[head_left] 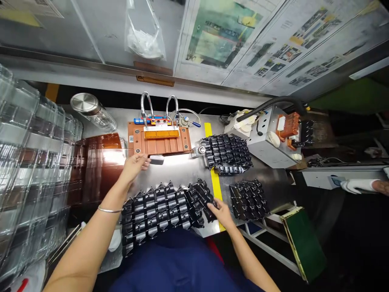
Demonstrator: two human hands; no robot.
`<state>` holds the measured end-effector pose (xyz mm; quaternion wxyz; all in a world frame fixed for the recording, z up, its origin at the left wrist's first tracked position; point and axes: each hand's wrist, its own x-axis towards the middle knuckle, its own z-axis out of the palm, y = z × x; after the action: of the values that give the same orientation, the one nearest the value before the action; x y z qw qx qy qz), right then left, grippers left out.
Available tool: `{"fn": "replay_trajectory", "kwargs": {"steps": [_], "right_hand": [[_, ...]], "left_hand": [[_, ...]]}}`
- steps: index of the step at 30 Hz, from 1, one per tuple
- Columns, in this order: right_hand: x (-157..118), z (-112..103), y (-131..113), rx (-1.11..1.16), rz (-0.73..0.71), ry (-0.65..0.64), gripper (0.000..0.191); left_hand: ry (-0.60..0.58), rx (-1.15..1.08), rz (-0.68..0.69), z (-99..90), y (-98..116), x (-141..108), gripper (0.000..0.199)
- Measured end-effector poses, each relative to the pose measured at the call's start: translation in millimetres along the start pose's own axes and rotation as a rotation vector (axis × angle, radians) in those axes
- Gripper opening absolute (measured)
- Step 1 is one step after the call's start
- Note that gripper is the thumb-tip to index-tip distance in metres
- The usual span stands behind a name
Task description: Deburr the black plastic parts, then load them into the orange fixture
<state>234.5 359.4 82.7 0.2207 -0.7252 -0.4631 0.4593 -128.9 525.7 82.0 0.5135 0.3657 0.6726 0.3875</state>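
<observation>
My left hand (135,166) is closed on the end of a small dark grey bar-like piece (157,159), just in front of the brown fixture (159,147) with the orange perforated strip (161,134). What kind of piece it is does not show. At the right end of the near rows, my right hand (223,213) pinches a black ribbed moulded part (203,197), which is tilted against the rest. Rows of similar black moulded parts (158,209) lie between my forearms, close to my body.
More black parts lie in two groups, one (227,150) over the yellow tape (216,186) and another (248,198) at the right. Clear plastic trays (27,154) are stacked at left, near a glass bottle (100,115). A grey machine (267,142) stands right; another person's gloved hand (358,185) shows beyond.
</observation>
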Motion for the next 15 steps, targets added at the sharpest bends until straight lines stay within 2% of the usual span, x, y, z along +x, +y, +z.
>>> {"fn": "replay_trajectory", "kwargs": {"steps": [3, 6, 8, 10, 12, 15], "right_hand": [[39, 4, -46, -0.089, -0.155, 0.074, 0.043], [88, 36, -106, -0.383, -0.678, 0.069, 0.040], [120, 65, -138, -0.534, -0.915, 0.031, 0.039], [147, 90, -158, -0.662, -1.020, -0.007, 0.039], [167, 107, -166, -0.740, -1.044, -0.020, 0.037], [183, 114, -168, -0.807, -1.055, -0.068, 0.033]], "left_hand": [[0.112, 0.136, 0.227, 6.1, -2, -19, 0.037], [0.205, 0.282, 0.488, 14.2, 1, -26, 0.035], [0.208, 0.384, 0.635, 19.2, 2, -21, 0.030], [0.187, 0.487, 0.743, 22.5, 1, -10, 0.025], [0.170, 0.582, 0.812, 23.3, -2, 4, 0.022], [0.154, 0.695, 0.860, 22.1, -8, 29, 0.018]]}}
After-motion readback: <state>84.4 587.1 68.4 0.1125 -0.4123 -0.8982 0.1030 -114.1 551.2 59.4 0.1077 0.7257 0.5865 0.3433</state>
